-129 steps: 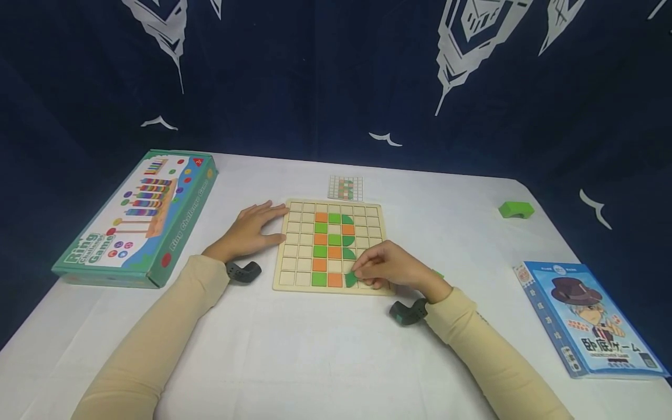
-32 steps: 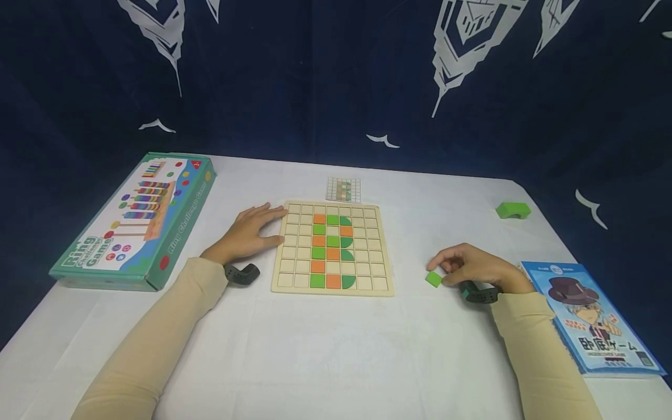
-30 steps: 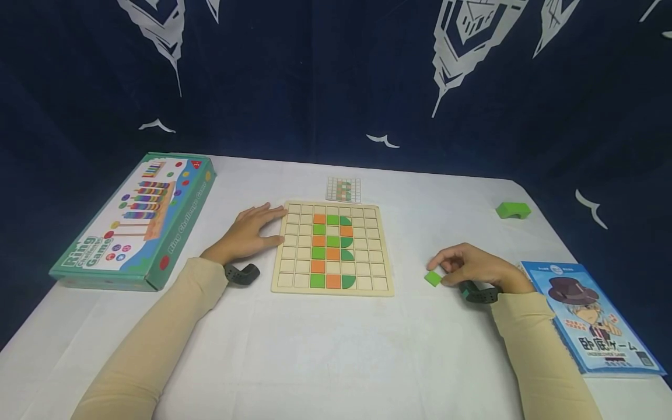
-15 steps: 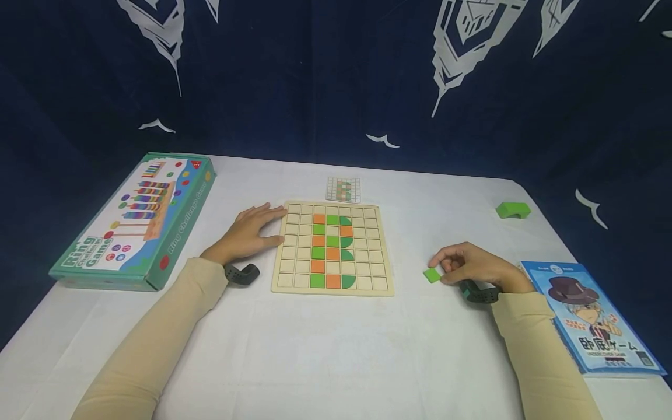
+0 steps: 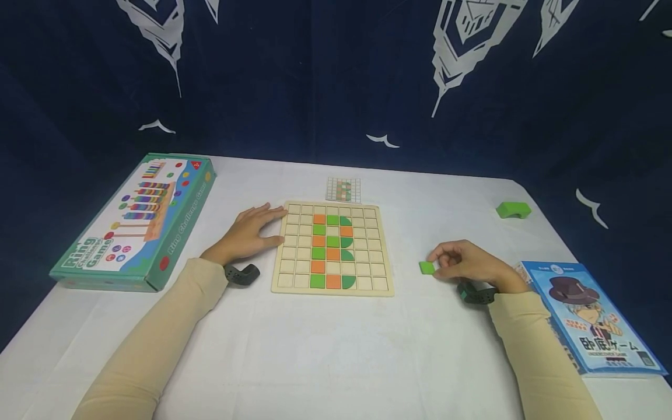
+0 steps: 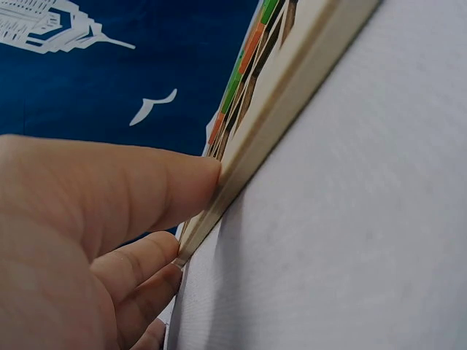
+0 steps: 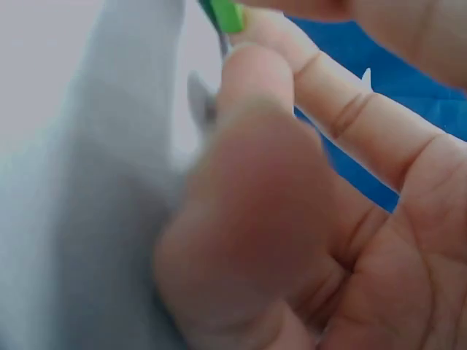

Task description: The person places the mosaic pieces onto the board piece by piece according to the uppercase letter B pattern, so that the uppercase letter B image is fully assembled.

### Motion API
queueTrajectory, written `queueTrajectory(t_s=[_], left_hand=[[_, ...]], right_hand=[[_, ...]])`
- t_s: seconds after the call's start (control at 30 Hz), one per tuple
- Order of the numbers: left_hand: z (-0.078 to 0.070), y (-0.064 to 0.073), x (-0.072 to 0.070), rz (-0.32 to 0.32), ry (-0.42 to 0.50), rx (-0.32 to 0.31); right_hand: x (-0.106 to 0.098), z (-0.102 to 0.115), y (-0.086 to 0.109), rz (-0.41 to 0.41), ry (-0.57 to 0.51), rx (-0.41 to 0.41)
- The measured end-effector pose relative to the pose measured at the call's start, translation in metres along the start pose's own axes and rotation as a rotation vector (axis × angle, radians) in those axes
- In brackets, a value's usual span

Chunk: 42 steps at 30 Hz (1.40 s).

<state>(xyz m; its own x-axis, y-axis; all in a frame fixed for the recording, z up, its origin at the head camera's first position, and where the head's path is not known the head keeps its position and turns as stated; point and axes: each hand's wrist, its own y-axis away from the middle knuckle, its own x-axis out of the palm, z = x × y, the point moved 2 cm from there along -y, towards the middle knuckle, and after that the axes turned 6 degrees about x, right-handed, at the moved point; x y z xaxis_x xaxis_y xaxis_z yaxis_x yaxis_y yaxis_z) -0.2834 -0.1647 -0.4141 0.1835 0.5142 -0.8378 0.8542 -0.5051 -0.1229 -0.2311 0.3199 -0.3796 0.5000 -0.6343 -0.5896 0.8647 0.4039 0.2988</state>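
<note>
A wooden grid board (image 5: 370, 254) lies mid-table, its middle columns filled with orange and green square tiles and several dark green rounded tiles (image 5: 349, 282). My left hand (image 5: 247, 235) rests at the board's left edge, fingers spread; in the left wrist view the thumb touches the board's side (image 6: 277, 109). To the right of the board, my right hand (image 5: 467, 261) pinches a light green square tile (image 5: 427, 268) between thumb and index finger, low over the table. That green tile (image 7: 228, 16) shows only partly at the top of the right wrist view.
A small pattern card (image 5: 343, 189) lies behind the board. A green ring game box (image 5: 181, 233) stands at left, a blue game box (image 5: 598, 321) at right. One green arch-shaped block (image 5: 513, 210) sits at the back right.
My right hand has left the board, where a rounded tile now lies in the bottom row, and taken the green square tile. It turns and shifts slightly left. The left hand stays.
</note>
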Motion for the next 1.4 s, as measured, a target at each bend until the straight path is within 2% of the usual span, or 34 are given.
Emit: queueTrajectory(t_s=[0.33, 0.63, 0.93, 1.2, 1.4], left_hand=[[-0.001, -0.001, -0.001, -0.008, 0.001, 0.005], [0.000, -0.003, -0.001, 0.004, -0.014, -0.005], [-0.002, 0.000, -0.002, -0.001, -0.007, -0.009], [-0.003, 0.001, -0.001, -0.003, -0.001, -0.009], [-0.002, 0.001, 0.000, -0.007, 0.005, -0.001]], right_hand=[[0.006, 0.006, -0.006, -0.070, -0.038, 0.019], [0.014, 0.011, -0.012, -0.126, -0.105, -0.010], [0.033, 0.029, -0.019, -0.122, -0.233, -0.008], [0.051, 0.048, -0.024, -0.112, -0.270, -0.032], [0.062, 0.063, -0.030, -0.076, -0.290, -0.038]])
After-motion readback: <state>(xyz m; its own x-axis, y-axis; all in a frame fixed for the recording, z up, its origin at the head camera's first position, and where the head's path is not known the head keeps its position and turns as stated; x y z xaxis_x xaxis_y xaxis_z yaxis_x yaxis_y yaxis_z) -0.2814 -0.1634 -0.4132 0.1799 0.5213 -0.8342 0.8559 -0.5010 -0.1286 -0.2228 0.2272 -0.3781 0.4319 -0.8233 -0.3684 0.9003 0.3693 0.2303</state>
